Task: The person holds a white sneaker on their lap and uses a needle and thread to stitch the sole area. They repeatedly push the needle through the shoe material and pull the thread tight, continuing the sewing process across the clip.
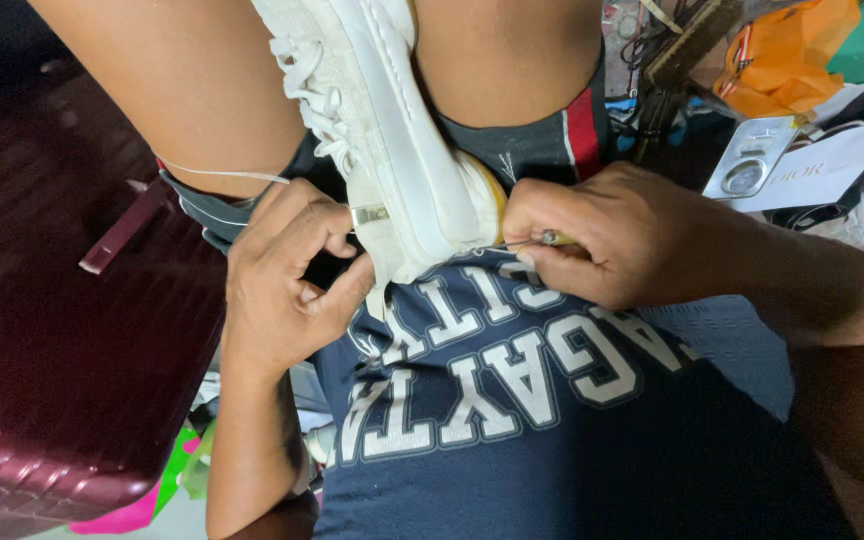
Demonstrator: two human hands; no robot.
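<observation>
A white sneaker [382, 110] is wedged sole-up between my knees, its heel toward my chest. My left hand [287, 275] pinches the heel edge of the shoe with thumb and fingers. A thin pale thread [222, 173] runs from my left hand across my left thigh. My right hand [602, 235] is closed around a small metal awl or needle tool [550, 238], its tip pressed against the yellowish heel seam of the sneaker. My dark blue shirt [552, 420] with white lettering fills the lower frame.
A dark red ribbed suitcase [62, 330] lies at the left. At the upper right sit an orange plastic bag [787, 55], a white paper bag [832, 165], a small clear box [752, 155] and tangled clutter. Pink and green items [167, 490] lie at the lower left.
</observation>
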